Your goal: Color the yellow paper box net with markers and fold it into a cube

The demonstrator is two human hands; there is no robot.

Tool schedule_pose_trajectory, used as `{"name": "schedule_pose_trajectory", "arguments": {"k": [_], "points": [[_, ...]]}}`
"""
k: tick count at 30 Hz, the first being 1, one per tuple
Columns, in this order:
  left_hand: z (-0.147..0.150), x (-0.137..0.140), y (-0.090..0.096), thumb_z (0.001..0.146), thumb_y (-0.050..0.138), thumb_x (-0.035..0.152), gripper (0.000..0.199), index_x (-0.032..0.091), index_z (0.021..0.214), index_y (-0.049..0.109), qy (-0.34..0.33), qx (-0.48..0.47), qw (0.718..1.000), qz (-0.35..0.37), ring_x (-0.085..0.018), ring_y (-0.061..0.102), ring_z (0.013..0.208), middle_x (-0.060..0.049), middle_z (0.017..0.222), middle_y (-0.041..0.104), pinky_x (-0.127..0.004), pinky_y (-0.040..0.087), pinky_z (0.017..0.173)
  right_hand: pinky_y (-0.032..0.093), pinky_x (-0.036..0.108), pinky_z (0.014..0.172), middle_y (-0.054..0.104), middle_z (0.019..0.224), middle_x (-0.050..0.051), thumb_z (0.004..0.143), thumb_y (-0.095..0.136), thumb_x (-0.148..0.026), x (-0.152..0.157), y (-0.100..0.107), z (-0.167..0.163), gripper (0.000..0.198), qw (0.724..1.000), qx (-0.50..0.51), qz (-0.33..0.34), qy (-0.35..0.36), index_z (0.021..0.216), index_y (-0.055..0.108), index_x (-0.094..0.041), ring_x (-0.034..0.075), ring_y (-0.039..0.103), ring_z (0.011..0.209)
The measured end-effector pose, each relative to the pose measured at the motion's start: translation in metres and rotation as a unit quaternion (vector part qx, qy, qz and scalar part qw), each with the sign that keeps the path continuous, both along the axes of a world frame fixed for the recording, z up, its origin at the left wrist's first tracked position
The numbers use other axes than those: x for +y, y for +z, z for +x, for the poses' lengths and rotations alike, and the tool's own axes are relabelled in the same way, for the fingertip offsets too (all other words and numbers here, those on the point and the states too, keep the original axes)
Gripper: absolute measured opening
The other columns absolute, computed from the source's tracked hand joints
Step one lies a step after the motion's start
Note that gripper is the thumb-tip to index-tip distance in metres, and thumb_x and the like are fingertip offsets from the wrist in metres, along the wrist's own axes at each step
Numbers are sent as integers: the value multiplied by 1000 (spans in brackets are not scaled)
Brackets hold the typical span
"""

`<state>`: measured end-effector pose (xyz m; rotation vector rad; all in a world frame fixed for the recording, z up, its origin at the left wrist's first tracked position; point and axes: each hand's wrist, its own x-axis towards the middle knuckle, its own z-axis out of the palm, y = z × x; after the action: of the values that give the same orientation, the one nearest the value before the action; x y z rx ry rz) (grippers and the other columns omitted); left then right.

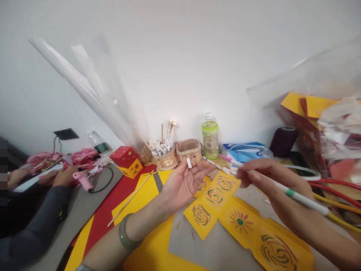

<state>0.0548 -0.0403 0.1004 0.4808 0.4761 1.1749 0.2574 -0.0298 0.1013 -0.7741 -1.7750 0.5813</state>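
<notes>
My left hand (183,184) is raised palm up over the table, a small white pen cap (189,163) pinched between thumb and index finger while the other fingers stretch out. A white marker pen (275,183) with a pink end and a green band lies across my right hand (270,180), gripped by thumb and fingers. Below both hands is a yellow cut-out card (239,222) with drawn coloured swirls and a green-centred flower. More pens (217,164) lie behind the card, between my hands.
Two bark baskets stand by the wall, one holding white pens (163,148), one beside a green-labelled bottle (210,137). A red-and-yellow box (126,162) and a thin stick (130,197) are at left. Another person's hands work near a pink glue gun (83,181). Cables (338,184) lie right.
</notes>
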Motion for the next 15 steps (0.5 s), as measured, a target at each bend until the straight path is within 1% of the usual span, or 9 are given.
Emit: {"name": "schedule_pose_trajectory", "arguments": {"k": [2, 4, 6, 9, 12, 15], "points": [[2, -4, 0, 97, 10, 32, 61, 8, 72, 60, -12, -15, 1000, -8, -18, 63, 96, -11, 86, 67, -13, 51, 63, 47, 22, 56, 62, 76, -2, 86, 52, -27, -2, 3, -2, 6, 997, -38, 63, 12, 88, 57, -28, 13, 60, 65], [6, -7, 0, 97, 12, 33, 59, 9, 69, 58, -15, -27, 999, -20, -20, 64, 95, -10, 85, 67, -14, 51, 59, 47, 23, 59, 60, 82, -1, 84, 53, -21, -2, 2, -4, 13, 989, -77, 118, 38, 95, 56, -28, 13, 59, 70], [10, -9, 0, 97, 13, 34, 58, 10, 68, 57, -18, -34, 999, -30, -20, 65, 92, -10, 85, 67, -14, 52, 58, 46, 25, 64, 56, 87, 1, 84, 53, -15, -1, -1, -6, 22, 983, -97, 143, 60, 103, 54, -28, 14, 57, 76], [17, -12, 1, 96, 14, 35, 57, 10, 68, 56, -22, -36, 998, -44, -17, 67, 83, -10, 85, 67, -14, 51, 56, 45, 25, 66, 52, 90, 2, 83, 52, -10, 3, -8, -8, 29, 980, -110, 150, 71, 106, 52, -27, 14, 55, 78], [20, -13, 3, 96, 14, 34, 56, 10, 66, 54, -17, -31, 998, -57, -16, 67, 76, -10, 81, 66, -13, 50, 51, 43, 24, 65, 51, 88, 0, 84, 53, -11, 5, -9, -7, 23, 980, -120, 144, 75, 100, 55, -27, 12, 54, 76], [20, -14, 4, 96, 14, 35, 55, 11, 65, 53, -17, -22, 998, -56, -15, 67, 75, -10, 83, 66, -12, 48, 47, 42, 24, 63, 50, 85, 0, 85, 52, -13, 5, -6, -6, 17, 980, -121, 133, 86, 95, 57, -26, 11, 52, 73]]}}
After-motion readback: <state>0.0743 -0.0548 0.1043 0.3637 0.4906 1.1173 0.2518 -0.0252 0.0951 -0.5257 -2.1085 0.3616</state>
